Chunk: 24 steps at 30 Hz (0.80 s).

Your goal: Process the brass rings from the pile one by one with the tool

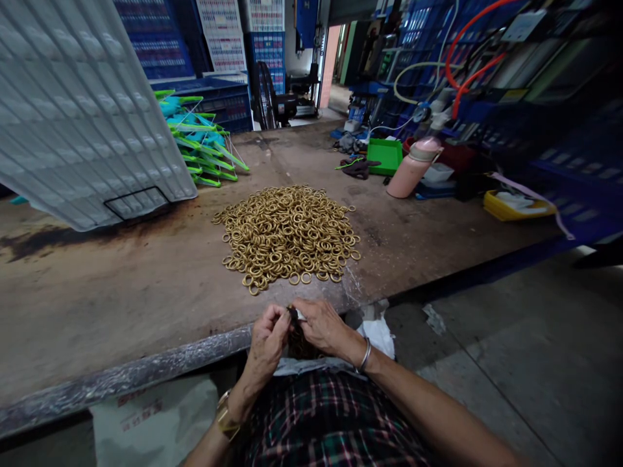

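Gold-coloured rings (292,233) lie loose in a broad heap on the worktop (141,285), just beyond the person's hands. At its near edge, the left hand (267,337) pinches a small dark piece (293,316), thumb and fingers together; the right hand's fingers close on it from the other side, their tips partly hidden. Work on this piece looks under way, not finished. With so many rings heaped, much seems left. Below the hands sits a dark mass (302,347); whether it holds finished pieces, I cannot tell.
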### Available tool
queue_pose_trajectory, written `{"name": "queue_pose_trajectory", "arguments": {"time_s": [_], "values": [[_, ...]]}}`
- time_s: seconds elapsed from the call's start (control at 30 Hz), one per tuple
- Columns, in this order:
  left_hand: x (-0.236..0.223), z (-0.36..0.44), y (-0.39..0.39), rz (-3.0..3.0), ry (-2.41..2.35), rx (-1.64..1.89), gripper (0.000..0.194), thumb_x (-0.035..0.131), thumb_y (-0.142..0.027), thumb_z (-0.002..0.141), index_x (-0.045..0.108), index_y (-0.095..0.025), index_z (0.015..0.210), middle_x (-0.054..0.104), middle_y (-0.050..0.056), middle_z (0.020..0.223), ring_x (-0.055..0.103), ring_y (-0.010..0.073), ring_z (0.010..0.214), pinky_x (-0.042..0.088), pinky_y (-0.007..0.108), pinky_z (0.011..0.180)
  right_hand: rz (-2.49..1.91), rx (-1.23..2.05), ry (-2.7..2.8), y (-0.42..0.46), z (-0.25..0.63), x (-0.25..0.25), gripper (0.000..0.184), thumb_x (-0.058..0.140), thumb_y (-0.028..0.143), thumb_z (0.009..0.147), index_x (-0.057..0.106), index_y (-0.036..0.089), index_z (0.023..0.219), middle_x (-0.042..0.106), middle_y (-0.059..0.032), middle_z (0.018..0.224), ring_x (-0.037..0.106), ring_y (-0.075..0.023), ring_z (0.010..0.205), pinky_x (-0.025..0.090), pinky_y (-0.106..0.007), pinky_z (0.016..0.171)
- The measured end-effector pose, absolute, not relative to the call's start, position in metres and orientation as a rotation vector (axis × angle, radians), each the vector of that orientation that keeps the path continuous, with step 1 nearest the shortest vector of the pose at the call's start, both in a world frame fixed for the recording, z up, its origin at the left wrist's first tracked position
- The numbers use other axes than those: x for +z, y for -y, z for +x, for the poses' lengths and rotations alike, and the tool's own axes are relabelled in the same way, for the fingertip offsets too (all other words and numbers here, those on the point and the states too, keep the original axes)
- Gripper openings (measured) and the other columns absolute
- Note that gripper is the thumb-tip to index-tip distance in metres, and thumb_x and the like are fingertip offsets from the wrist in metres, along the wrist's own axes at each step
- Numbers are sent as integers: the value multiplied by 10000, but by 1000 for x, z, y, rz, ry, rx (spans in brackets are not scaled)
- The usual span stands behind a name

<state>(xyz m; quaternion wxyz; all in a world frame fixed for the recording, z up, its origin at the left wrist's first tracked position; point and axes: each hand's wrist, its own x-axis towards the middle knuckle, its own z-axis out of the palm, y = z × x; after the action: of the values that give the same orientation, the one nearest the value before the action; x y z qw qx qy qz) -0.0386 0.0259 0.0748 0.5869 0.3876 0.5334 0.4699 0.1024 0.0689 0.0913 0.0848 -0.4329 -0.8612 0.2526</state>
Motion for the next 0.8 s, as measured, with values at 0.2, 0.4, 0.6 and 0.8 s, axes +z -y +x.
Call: {"name": "queue_pose_trajectory", "arguments": {"time_s": [0.2, 0.4, 0.6, 0.8], "values": [[71, -42, -23, 976, -1233, 1111, 359, 530, -524, 769, 456, -185, 679, 409, -70, 538, 270, 47, 421, 219, 189, 411, -1319, 774, 2649, -69, 101, 93, 251, 395, 85, 751, 537, 167, 941, 630, -49, 797, 549, -158, 698, 283, -250, 609], [100, -35, -13, 940, -1100, 1026, 366, 561, -519, 754, 477, -176, 656, 424, -60, 512, 273, 40, 401, 193, 185, 391, -1585, 551, 2619, -82, 106, 89, 271, 397, 121, 793, 514, 151, 1036, 644, -85, 845, 577, -188, 725, 301, -264, 599], [98, -32, -20, 591, -981, 1074, 363, 552, -512, 761, 540, -154, 706, 416, -56, 481, 279, 41, 403, 200, 166, 373, -1765, 330, 2441, -99, 109, 83, 273, 403, 142, 834, 449, 186, 1100, 640, -65, 930, 598, -187, 820, 335, -260, 636], [91, -38, -26, 387, -920, 1161, 268, 667, -371, 694, 508, -191, 815, 591, -15, 682, 392, 46, 427, 228, 153, 347, -1865, 225, 2474, -107, 103, 78, 232, 429, 235, 877, 436, 195, 1106, 638, -73, 969, 604, -206, 845, 358, -275, 653]]}}
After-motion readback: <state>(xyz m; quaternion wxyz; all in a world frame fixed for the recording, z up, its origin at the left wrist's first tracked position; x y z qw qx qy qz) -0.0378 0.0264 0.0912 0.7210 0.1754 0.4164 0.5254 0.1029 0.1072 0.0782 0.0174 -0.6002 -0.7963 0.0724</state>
